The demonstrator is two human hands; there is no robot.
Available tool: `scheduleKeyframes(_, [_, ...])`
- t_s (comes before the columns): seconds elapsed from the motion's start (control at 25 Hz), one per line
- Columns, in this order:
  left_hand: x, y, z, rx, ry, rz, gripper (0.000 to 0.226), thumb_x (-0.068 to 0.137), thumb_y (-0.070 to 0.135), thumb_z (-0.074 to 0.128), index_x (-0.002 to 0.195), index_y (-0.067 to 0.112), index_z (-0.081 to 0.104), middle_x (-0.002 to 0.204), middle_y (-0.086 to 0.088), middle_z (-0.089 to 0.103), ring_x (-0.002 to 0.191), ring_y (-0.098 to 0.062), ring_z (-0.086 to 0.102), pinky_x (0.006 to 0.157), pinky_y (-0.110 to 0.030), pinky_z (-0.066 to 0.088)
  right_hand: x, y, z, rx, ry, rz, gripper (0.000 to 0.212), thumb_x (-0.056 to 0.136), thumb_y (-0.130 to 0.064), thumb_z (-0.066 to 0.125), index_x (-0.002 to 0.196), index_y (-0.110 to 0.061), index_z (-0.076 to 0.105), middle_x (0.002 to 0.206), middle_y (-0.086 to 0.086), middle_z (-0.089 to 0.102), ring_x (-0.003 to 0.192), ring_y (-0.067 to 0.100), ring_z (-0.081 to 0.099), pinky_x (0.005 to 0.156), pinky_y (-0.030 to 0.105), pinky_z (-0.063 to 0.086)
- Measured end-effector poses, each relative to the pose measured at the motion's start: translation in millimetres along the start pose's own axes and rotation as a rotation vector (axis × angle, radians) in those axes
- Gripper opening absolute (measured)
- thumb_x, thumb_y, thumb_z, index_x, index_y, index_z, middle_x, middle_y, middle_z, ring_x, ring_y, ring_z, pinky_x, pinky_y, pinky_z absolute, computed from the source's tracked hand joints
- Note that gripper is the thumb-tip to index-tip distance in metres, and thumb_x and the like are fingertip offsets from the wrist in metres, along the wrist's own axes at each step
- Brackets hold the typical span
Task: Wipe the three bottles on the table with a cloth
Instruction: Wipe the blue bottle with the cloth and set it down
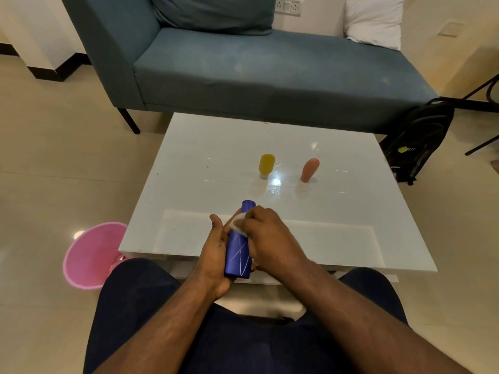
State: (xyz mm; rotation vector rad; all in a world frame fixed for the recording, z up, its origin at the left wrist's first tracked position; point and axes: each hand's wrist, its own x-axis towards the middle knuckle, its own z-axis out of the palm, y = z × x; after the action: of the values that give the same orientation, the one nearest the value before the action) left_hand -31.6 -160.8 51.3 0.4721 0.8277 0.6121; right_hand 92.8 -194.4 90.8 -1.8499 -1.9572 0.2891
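A blue bottle point(239, 252) with thin white lines on it is held over the near edge of the white table point(216, 147), its cap pointing away from me. My left hand point(214, 255) cups it from below and the left side. My right hand point(266, 236) presses a small white cloth point(237, 224) against the bottle's upper part; most of the cloth is hidden under my fingers. A yellow bottle point(266, 165) and an orange-pink bottle point(310, 170) stand cap-down further back on the table, side by side and apart from each other.
A pink bin point(89, 255) stands on the floor left of the table. A blue-grey sofa point(256, 71) runs behind the table, with a white pillow point(374, 21) at its right end. A black backpack point(420, 139) leans by the table's far right corner.
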Motion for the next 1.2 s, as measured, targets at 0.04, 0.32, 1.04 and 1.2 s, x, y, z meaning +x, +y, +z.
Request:
scheduleKeyframes(0.04, [0, -1, 0, 0.011, 0.007, -0.006, 0.072, 0.091, 0.072, 0.031, 0.134, 0.024, 0.062, 0.111, -0.014, 0.074, 0.085, -0.027, 0.071, 0.071, -0.04, 0.057, 5, 4, -3, 0.005, 0.013, 0.083, 0.039, 0.084, -0.011, 0.067, 0.122, -0.017, 0.061, 0.116, 0.005, 0.056, 0.106, 0.021, 0.051, 0.09, 0.029, 0.043])
scheduleKeyframes(0.32, [2, -1, -1, 0.002, 0.009, 0.004, 0.07, 0.094, 0.07, 0.029, 0.136, 0.024, 0.061, 0.119, -0.012, 0.073, 0.096, -0.028, 0.073, 0.077, -0.043, 0.059, 0, -5, 3, 0.011, -0.014, 0.018, 0.035, 0.086, -0.013, 0.063, 0.121, -0.019, 0.061, 0.113, 0.001, 0.054, 0.104, 0.02, 0.049, 0.088, 0.027, 0.045])
scheduleKeyframes(1.04, [2, 0, -1, -0.001, -0.006, -0.02, 0.07, 0.093, 0.073, 0.03, 0.134, 0.027, 0.063, 0.109, -0.015, 0.073, 0.079, -0.027, 0.07, 0.063, -0.038, 0.057, 3, 6, -10, 0.12, 0.051, 0.208, 0.037, 0.084, -0.008, 0.067, 0.12, -0.014, 0.061, 0.114, 0.007, 0.057, 0.104, 0.022, 0.053, 0.087, 0.033, 0.05])
scheduleKeyframes(1.2, [2, 0, -3, -0.06, -0.022, -0.007, 0.069, 0.095, 0.07, 0.029, 0.135, 0.025, 0.062, 0.122, -0.013, 0.072, 0.098, -0.029, 0.073, 0.077, -0.044, 0.06, -14, -15, 1, 0.091, 0.013, 0.049, 0.029, 0.088, -0.009, 0.06, 0.117, -0.015, 0.063, 0.112, 0.004, 0.06, 0.103, 0.021, 0.052, 0.089, 0.033, 0.048])
